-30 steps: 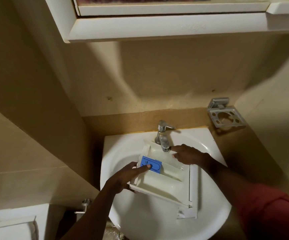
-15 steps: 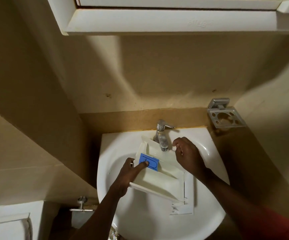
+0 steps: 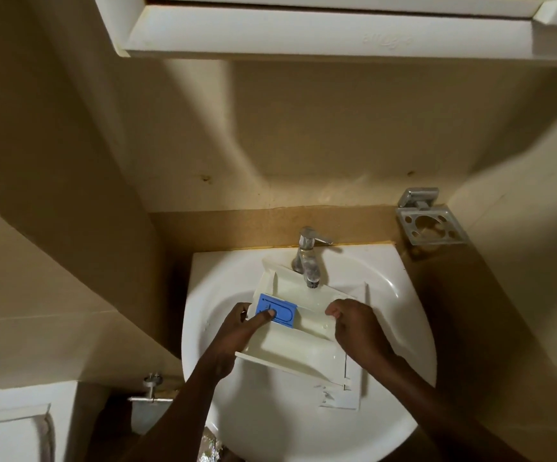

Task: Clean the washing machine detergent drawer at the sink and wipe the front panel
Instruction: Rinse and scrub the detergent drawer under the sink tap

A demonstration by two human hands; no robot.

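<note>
Home bathroom: white basin [image 3: 203, 328], chrome tap [image 3: 309, 258], wall toothbrush holder [image 3: 432, 225].

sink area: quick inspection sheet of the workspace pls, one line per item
surface: white sink, detergent drawer lying slantwise across the bowl under the tap
job's things: drawer white, blue insert at its left end
clutter: nothing seen
grippers: left hand grips the drawer's left end, thumb on the blue insert; right hand grips its right side
cables: nothing seen
surroundings: beige wall, metal holder at right, white cabinet above
</note>
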